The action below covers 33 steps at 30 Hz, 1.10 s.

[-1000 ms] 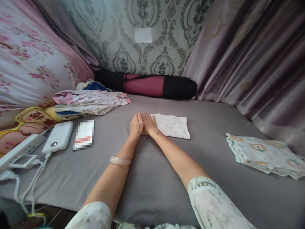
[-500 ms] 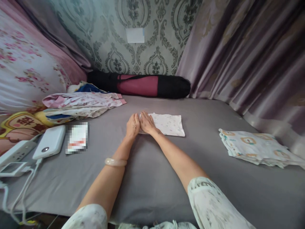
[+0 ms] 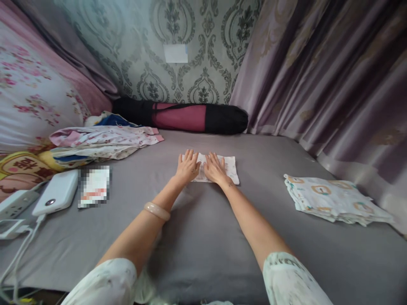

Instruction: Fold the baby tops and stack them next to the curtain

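A small white patterned cloth (image 3: 231, 165), folded flat, lies on the grey bed sheet (image 3: 206, 228) in the middle of the view. My left hand (image 3: 188, 166) rests flat on its left end with the fingers spread. My right hand (image 3: 215, 168) presses flat on the cloth's middle, fingers stretched out. The two hands lie side by side, a small gap between them. A pale bangle (image 3: 156, 210) sits on my left wrist.
A folded stack of printed cloths (image 3: 333, 198) lies at the right. At the left are a pile of pink flowered garments (image 3: 104, 140), a white power bank (image 3: 55, 198), a blurred card (image 3: 94, 186) and a power strip (image 3: 12, 203). A black and maroon roll bag (image 3: 181, 116) lies by the wall; curtains (image 3: 333, 76) hang right.
Both hands moved from the cloth's left edge onto the cloth and now lie flat with fingers spread. The cloth looks narrower than before. The view shifted slightly.
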### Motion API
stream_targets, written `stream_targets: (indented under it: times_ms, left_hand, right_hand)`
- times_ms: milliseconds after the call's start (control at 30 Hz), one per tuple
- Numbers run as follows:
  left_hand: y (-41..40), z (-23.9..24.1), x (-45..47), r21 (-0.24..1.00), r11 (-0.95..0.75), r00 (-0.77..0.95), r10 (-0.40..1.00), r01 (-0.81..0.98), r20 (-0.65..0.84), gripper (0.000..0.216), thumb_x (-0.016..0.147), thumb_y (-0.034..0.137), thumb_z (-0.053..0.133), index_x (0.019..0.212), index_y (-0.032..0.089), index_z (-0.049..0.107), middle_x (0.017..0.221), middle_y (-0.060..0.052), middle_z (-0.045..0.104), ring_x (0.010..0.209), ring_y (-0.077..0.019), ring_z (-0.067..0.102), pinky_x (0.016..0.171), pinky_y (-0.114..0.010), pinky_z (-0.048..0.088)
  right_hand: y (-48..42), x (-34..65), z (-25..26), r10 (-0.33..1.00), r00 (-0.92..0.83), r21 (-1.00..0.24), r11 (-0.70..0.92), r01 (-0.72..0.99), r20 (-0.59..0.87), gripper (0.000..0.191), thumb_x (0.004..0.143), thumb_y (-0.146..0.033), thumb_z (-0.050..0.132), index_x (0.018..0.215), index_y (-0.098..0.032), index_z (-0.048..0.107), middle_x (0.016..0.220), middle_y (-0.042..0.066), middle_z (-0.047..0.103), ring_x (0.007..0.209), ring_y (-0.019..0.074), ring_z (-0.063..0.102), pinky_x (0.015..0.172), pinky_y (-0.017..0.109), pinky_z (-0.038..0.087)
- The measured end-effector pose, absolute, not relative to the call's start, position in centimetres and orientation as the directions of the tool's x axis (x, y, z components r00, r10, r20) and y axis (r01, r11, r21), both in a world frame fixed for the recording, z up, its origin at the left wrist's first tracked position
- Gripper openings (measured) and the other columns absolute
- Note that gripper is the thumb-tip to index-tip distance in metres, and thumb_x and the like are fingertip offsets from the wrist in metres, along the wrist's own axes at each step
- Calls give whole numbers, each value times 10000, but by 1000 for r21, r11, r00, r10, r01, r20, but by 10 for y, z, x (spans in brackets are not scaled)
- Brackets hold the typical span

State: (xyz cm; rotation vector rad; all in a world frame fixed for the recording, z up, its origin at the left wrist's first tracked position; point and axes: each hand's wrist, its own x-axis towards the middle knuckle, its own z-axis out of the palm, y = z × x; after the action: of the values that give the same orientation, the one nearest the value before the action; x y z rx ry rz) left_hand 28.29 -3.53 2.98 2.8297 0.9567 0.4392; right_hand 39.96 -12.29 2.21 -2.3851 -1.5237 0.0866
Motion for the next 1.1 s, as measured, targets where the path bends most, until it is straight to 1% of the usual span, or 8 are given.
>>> stream_targets:
  times_ms: [100,233,333,467,567,667,900,1100]
  left_hand:
    - [-39,29,295,180,-815,791,578,551,199,507,973,288,328,1453,132,381,1568,-165,300,1474,-302,199,1164,-572,165]
    - [-44,25,304,191,-813,803,577,550,148,516,964,237,307,1462,114,368,1561,-167,314,1472,-308,202,1164,-566,171]
    - [-45,20,306,181,-809,798,584,559,149,519,965,225,289,1466,115,370,1553,-164,333,1468,-311,215,1164,-564,178]
    - [-41,11,306,97,-819,792,572,566,212,516,981,269,283,1469,130,377,1544,-133,363,1472,-284,212,1186,-517,156]
    - [-35,3,305,57,-832,812,552,552,188,516,995,326,260,1465,161,393,1544,-97,373,1458,-271,255,1186,-502,174]
    - [-31,-4,305,59,-839,829,543,540,136,521,999,341,239,1467,172,393,1553,-88,357,1437,-276,303,1168,-513,220]
    - [-29,-5,306,70,-837,824,547,543,147,517,1000,351,241,1464,191,402,1552,-89,360,1437,-272,304,1164,-510,226]
    - [-34,0,303,67,-819,787,568,570,239,539,1004,380,222,1466,167,400,1531,-105,394,1441,-261,296,1179,-495,195]
  right_hand:
    - [-122,400,21,893,434,-280,-389,877,120,551,976,-274,274,1499,-112,336,1601,112,220,1485,253,131,1176,557,33]
    - [-123,403,18,896,419,-261,-373,890,146,556,962,-246,277,1495,-106,348,1594,104,243,1481,246,151,1182,539,27]
    - [-123,405,16,897,409,-246,-363,899,168,560,959,-250,274,1494,-103,352,1590,103,257,1479,244,160,1185,530,31]
    - [-123,407,13,905,387,-228,-345,911,176,561,964,-263,272,1496,-101,347,1585,97,271,1478,244,162,1187,526,25]
    - [-123,407,11,916,380,-227,-346,911,129,561,967,-269,275,1496,-97,347,1574,94,302,1471,249,188,1188,515,65]
    - [-123,407,10,918,385,-220,-357,908,99,558,971,-273,273,1500,-111,343,1570,87,313,1466,248,202,1185,506,95]
    - [-123,406,10,914,391,-212,-364,907,104,548,980,-285,274,1499,-123,346,1570,89,315,1464,247,208,1184,501,103]
    - [-125,407,14,882,444,-216,-408,887,158,545,981,-280,281,1493,-109,356,1580,122,282,1470,254,191,1186,505,63]
